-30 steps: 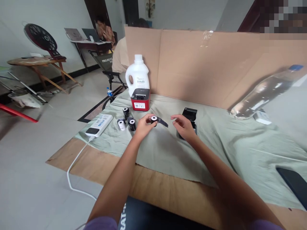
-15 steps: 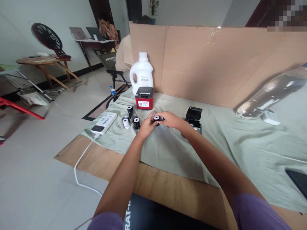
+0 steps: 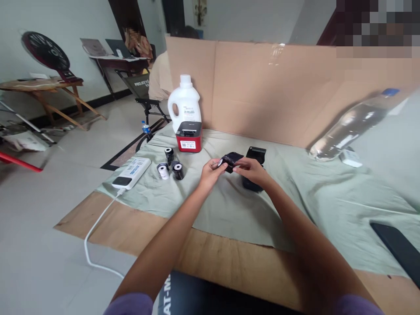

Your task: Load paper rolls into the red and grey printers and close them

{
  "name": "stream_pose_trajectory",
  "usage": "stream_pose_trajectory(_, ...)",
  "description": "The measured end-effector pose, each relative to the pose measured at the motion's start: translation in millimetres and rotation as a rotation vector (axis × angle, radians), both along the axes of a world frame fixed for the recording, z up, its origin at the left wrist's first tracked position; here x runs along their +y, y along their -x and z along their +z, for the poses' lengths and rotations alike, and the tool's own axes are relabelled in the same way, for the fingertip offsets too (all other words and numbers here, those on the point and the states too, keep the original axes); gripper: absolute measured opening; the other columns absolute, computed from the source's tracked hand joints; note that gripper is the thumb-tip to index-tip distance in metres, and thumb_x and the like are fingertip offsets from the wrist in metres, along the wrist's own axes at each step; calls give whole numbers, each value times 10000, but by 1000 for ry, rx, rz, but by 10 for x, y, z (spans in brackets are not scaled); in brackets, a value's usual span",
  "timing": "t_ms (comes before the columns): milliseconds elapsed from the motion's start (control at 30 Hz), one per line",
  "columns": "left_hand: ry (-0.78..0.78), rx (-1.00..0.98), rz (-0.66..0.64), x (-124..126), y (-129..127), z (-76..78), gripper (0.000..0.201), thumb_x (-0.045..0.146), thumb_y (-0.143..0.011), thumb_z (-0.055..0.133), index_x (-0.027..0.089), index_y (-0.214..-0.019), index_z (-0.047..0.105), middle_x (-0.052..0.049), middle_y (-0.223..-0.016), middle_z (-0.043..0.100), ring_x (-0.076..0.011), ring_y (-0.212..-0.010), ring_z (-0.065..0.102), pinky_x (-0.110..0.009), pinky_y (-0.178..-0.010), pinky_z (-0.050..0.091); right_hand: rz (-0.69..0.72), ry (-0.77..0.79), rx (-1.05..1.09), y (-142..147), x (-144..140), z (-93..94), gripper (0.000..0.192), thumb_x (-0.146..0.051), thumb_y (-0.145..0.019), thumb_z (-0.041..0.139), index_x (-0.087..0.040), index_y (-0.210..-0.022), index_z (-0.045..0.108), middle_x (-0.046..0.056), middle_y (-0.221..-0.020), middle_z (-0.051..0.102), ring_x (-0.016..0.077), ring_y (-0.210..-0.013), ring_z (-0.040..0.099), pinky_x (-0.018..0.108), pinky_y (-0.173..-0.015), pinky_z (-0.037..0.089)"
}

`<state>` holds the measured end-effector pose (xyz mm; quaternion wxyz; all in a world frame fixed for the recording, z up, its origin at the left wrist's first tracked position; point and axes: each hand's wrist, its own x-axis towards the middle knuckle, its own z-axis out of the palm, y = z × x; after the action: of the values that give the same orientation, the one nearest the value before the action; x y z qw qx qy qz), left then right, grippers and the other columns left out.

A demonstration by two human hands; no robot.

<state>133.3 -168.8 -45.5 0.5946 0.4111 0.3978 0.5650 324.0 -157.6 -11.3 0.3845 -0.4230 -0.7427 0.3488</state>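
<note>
Between my two hands is a small roll of black paper or film (image 3: 230,161) with a white core end, held above the cloth. My left hand (image 3: 211,172) pinches it at the core end. The fingers of my right hand (image 3: 252,170) close on its loose, spread-out black flap. Just behind my right hand a small black printer-like device (image 3: 254,153) stands with its lid raised; my hand hides part of it. Further left, a cluster of similar rolls stands upright: a black roll (image 3: 169,154), another black roll (image 3: 178,171) and a white-sided roll (image 3: 162,171).
A red and black label printer (image 3: 189,137) stands before a white detergent jug (image 3: 184,103). At left lies a white power strip (image 3: 131,173) with a cable. A clear plastic bottle (image 3: 351,127) leans against the cardboard wall (image 3: 256,92). A dark phone (image 3: 395,247) lies at right. People sit behind.
The roll has been turned from upright onto its side, and its black flap now spreads out toward my right hand. Both hands have shifted right, closer to the black device; the view has turned slightly.
</note>
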Motion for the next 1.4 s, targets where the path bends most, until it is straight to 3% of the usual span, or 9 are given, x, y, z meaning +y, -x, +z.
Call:
stream_pose_trajectory(267,51,-28,-180,211,-641,352,277,379,-795,707,170,-975,683,-37,-892,715,-153,-789,671,-263,-707,533,-119,18,171,-499,-68,194,431,-441,-784,707,-160,-1111,695,62,-900,722,212,-816,649,333,-724,502)
stream_pose_trajectory(467,405,-33,-470,355,-866,513,347,462,-918,533,142,-833,638,-25,-593,588,-80,-411,458,-177,-384,344,41,-9,-46,-873,-184,364,825,-344,-718,787,-308,-1470,449,72,-1401,566,235,-1091,612,320,-813,499)
stream_pose_trajectory(533,485,-40,-543,365,-889,527,481,546,-946,434,135,-766,607,-38,-561,560,-59,-362,381,-155,-328,234,45,-20,-143,-903,-215,399,806,-339,-722,787,-320,-1461,465,66,-1397,570,229,-1069,603,317,-797,489)
stream_pose_trajectory(633,538,-11,-608,344,-912,540,662,684,-936,281,131,-737,585,-74,-580,575,-61,-355,381,-147,-301,170,32,-74,-185,-887,-211,400,560,-348,-776,738,-284,-1319,612,70,-1326,615,234,-1070,594,334,-824,479)
stream_pose_trajectory(733,517,37,-578,302,-953,548,732,740,-918,184,145,-765,581,-52,-548,545,-76,-360,402,-143,-302,161,55,-120,-159,-846,-159,332,362,-365,-787,727,-236,-1125,709,86,-1272,637,244,-1062,610,351,-840,479)
stream_pose_trajectory(833,489,123,-512,280,-988,549,793,792,-884,120,154,-758,573,-23,-483,480,-79,-341,370,-152,-315,152,75,-131,-116,-820,-110,239,345,-364,-748,764,-216,-1057,722,85,-1152,672,237,-1016,633,356,-847,480)
stream_pose_trajectory(967,412,263,-395,309,-899,585,820,791,-883,99,148,-872,607,-88,-611,631,-121,-411,498,-193,-359,264,-83,-137,-123,-858,-79,176,331,-318,-758,744,-197,-1064,710,70,-1022,719,228,-926,644,352,-812,473)
stream_pose_trajectory(1133,283,333,-233,360,-664,704,815,807,-873,185,128,-981,623,-156,-867,733,-112,-457,520,-214,-397,249,-232,-162,-392,-909,-24,127,221,-176,-757,686,-176,-973,734,60,-929,737,214,-816,625,333,-765,453)
stream_pose_trajectory(1400,52,474,-146,371,-687,634,452,511,-918,451,132,-880,694,-117,-988,731,-78,-512,472,-212,-459,274,-354,-153,-655,-787,92,-61,205,-191,-738,723,-169,-938,763,128,-1005,653,278,-956,572,395,-896,433)
